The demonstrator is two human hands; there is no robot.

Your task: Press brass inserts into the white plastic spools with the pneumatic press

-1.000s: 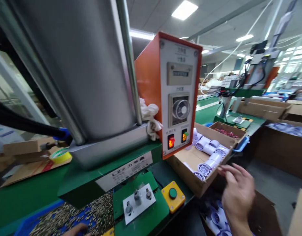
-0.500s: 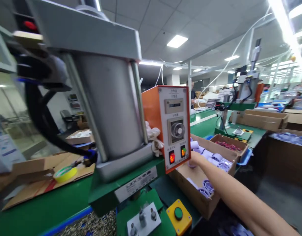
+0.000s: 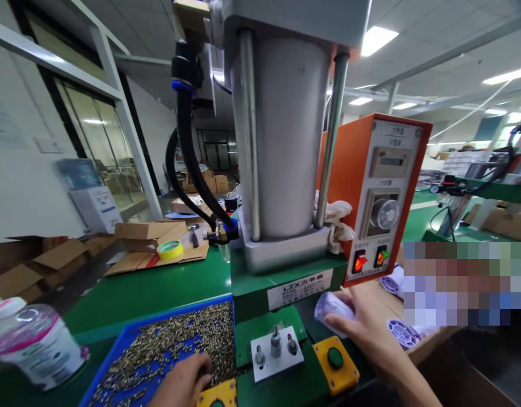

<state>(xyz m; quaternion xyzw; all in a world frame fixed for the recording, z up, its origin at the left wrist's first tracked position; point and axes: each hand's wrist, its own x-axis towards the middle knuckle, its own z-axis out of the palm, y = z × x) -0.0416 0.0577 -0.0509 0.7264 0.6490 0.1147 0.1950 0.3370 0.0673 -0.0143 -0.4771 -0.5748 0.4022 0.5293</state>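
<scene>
My right hand [image 3: 362, 328] grips a pale purple plastic spool [image 3: 333, 308], holding it just right of the press fixture plate [image 3: 276, 351] with its metal pins. My left hand [image 3: 184, 381] rests, fingers curled, on the small brass parts heaped in the blue tray [image 3: 129, 339] at the lower left; whether it holds any is hidden. Above the fixture stands the green press [image 3: 281, 277] with its tall silver cylinder. More purple spools [image 3: 402, 333] lie in the cardboard box at the right.
An orange control box [image 3: 379, 192] with lit switches sits right of the cylinder. Yellow push-button boxes [image 3: 335, 364] flank the fixture. A white-and-pink bottle [image 3: 31, 342] stands far left. Cardboard pieces and a yellow tape roll [image 3: 170, 249] lie behind on the green bench.
My right hand reached into the spool box, then drew back toward the fixture holding one spool. The view swung left and down, bringing the tray and my left hand into sight.
</scene>
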